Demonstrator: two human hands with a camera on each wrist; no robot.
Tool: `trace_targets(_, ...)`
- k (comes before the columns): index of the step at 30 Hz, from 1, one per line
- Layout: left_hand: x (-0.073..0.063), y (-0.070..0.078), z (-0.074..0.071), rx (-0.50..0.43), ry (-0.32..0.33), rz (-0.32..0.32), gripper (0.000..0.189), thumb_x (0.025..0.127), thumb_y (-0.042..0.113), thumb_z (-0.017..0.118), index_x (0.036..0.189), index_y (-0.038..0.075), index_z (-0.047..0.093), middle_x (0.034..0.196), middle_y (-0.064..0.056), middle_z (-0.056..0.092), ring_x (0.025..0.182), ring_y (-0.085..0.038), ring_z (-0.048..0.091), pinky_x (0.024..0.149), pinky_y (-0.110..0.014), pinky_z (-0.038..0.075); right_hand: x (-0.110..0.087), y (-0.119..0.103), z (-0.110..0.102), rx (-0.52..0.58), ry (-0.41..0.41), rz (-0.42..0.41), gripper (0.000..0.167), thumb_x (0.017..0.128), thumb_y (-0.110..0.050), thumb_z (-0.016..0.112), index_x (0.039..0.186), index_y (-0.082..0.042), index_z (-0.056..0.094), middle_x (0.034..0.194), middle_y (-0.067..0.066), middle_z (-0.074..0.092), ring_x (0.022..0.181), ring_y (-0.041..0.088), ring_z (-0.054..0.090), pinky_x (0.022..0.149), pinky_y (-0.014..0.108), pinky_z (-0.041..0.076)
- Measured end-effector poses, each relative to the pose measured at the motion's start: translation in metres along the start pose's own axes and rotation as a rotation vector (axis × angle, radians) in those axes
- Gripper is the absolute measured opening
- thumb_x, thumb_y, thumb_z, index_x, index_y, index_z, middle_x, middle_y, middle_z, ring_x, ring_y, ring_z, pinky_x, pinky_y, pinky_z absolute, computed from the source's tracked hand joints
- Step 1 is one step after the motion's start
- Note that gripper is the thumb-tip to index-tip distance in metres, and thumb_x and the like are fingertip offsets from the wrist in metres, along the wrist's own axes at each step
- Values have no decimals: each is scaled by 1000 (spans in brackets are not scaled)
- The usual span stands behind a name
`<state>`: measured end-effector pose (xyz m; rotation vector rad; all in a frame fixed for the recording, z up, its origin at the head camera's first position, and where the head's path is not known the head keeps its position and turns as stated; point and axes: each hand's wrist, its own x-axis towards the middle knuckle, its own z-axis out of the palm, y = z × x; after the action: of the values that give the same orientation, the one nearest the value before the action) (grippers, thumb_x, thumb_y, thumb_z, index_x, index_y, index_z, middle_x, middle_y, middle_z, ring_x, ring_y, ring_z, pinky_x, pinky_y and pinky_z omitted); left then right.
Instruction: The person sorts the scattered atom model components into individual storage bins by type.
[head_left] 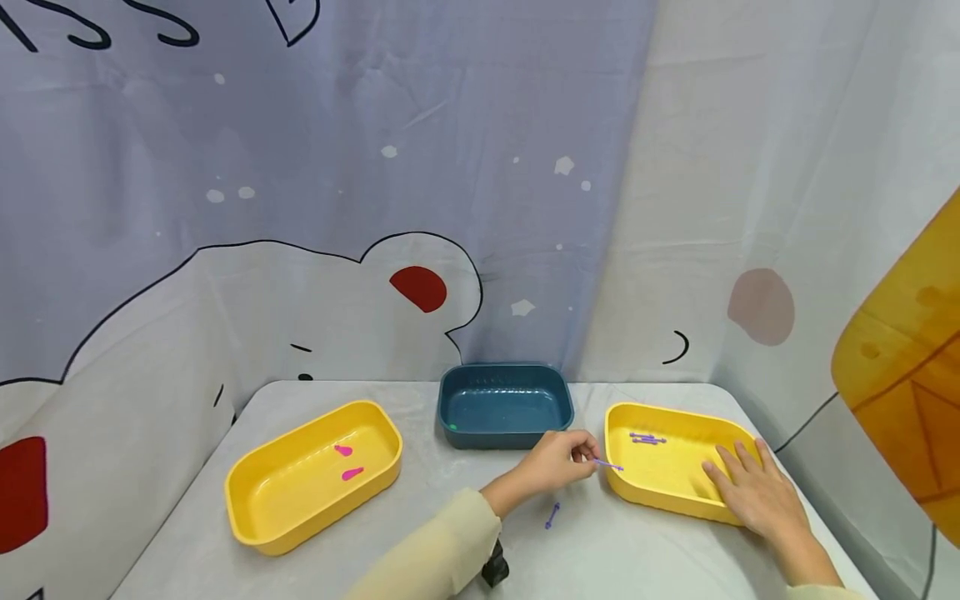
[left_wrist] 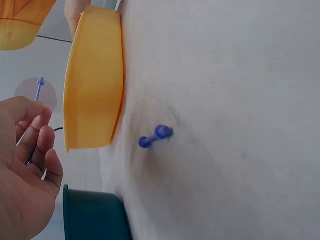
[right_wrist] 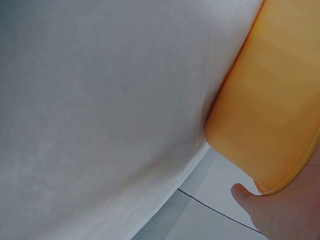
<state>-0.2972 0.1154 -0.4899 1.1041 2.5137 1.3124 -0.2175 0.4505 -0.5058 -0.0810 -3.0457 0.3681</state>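
Observation:
My left hand point(head_left: 555, 461) pinches a small purple dumbbell-shaped stick point(head_left: 611, 465) between thumb and fingers, at the near left rim of the right yellow tray point(head_left: 660, 497). In the left wrist view the held stick point(left_wrist: 39, 90) pokes up past the fingertips. Another purple stick point(head_left: 552, 515) lies on the table below that hand. Several more purple sticks point(head_left: 647, 438) lie together inside the right tray. Across this tray's near right rim rests my right hand point(head_left: 761, 496), fingers spread and reaching inside.
Two pink pieces point(head_left: 352, 473) lie in the left yellow tray point(head_left: 247, 475). A dark teal tray point(head_left: 506, 439) with a small green bit point(head_left: 453, 427) stands at the table's back edge. A black object point(head_left: 495, 567) shows beside the left sleeve. Printed curtains hang behind the table.

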Motion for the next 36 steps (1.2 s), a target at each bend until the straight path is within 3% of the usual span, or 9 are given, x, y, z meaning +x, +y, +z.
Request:
trace_targets(19,55,14,20,41,55,-121,7,92,16,73,91,20,67,80,13,59,73,-1,52,65,-13,47,1,0,-1,-4,22,-19,78,107,-58,27,150,6,39,154,39,25,149,54,-3,106,79,16)
trace_targets(25,63,21,29,7,62,-169,6,91,14,73,92,18,69,79,13,59,72,-2,52,64,-14,46,0,1,0,-7,9,-12,78,107,-58,27,151,6,38,155,39,24,149,54,-5,107,79,15)
trace_targets(36,75,32,44,76,71,-209,8,90,14,73,92,20,68,78,14,58,71,-1,51,62,-14,45,0,1,3,-5,23,-8,79,106,-59,27,149,6,41,154,39,25,149,54,-2,107,79,16)
